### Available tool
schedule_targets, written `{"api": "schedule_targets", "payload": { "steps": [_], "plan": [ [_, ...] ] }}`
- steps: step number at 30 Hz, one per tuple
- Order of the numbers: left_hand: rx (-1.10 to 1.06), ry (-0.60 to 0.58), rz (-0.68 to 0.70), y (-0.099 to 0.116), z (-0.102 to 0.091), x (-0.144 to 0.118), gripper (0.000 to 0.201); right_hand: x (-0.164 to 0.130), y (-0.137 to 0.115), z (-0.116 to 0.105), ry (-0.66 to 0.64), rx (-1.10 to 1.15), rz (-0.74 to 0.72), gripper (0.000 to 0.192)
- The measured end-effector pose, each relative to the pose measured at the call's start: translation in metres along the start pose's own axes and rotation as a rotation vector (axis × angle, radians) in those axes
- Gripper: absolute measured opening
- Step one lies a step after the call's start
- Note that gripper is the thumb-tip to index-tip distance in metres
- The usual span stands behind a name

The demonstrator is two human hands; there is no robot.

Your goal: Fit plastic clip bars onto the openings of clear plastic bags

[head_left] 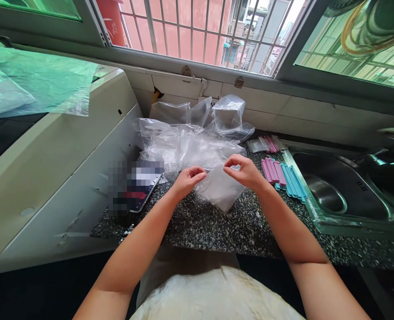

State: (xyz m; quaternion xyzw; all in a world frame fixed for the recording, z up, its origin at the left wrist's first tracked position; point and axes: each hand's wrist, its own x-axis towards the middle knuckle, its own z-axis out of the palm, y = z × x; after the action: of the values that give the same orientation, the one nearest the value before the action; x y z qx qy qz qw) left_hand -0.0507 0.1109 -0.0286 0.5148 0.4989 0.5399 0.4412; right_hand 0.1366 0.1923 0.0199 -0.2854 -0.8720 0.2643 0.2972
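Clear bag (221, 189) between pinching hands (217, 175)

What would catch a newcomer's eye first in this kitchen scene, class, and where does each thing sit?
First, the two hands at centre: the left hand and right hand pinch the top edge of a small clear plastic bag over the speckled counter. Behind them lies a heap of crumpled clear bags under the window. To the right, pink and blue clips lie beside the steel sink.
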Motion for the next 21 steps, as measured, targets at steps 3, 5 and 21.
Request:
{"api": "schedule_targets", "payload": {
  "steps": [3,5,21],
  "plan": [
    [0.054,0.036,0.009,-0.002,-0.002,0.0,0.021,0.001,0.001,-0.013,0.051,0.013,0.067,0.01],
    [0.111,0.038,0.028,-0.003,-0.003,0.001,0.02,0.001,0.002,-0.02,0.074,0.025,0.118,0.011],
    [0.688,0.162,0.51,-0.023,-0.001,0.003,0.011,0.002,0.008,-0.027,0.099,0.057,0.216,0.014]
  ]
}}
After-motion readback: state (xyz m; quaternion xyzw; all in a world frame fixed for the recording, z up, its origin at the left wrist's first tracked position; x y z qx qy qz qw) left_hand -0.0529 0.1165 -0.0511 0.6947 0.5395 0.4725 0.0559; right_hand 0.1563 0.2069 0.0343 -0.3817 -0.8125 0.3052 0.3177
